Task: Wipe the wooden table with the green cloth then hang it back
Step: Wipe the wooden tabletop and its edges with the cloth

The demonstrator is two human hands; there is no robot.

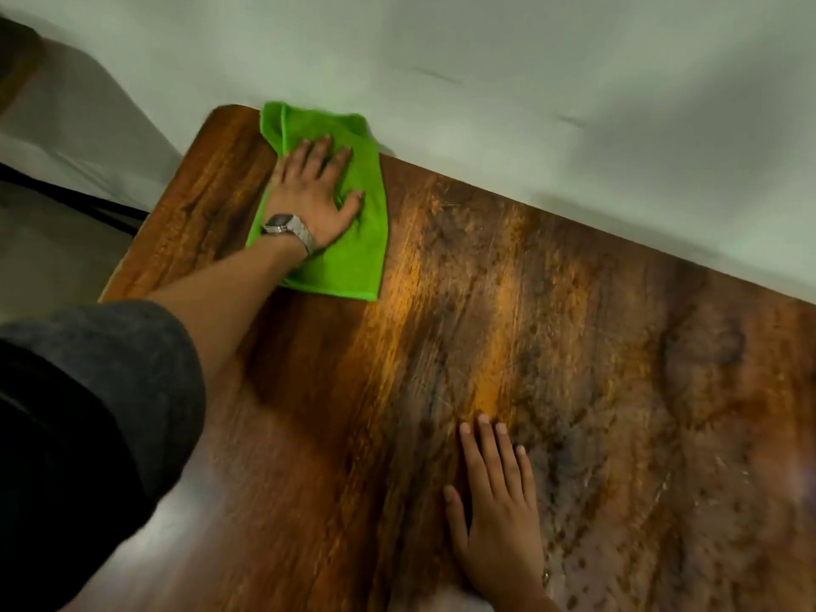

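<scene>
A bright green cloth (353, 254) lies folded flat at the far left corner of the dark wooden table (552, 346), close to the wall. My left hand (315, 192), with a metal watch on the wrist, presses palm-down on the cloth with its fingers spread. The cloth's far edge reaches the table's back edge. My right hand (499, 510) rests flat on the bare wood nearer to me, fingers together and holding nothing.
A pale wall (530, 81) runs along the table's far edge. Left of the table the floor (53, 258) is light, with a dark cable or leg (79, 201) crossing it. The tabletop's left corner is rounded.
</scene>
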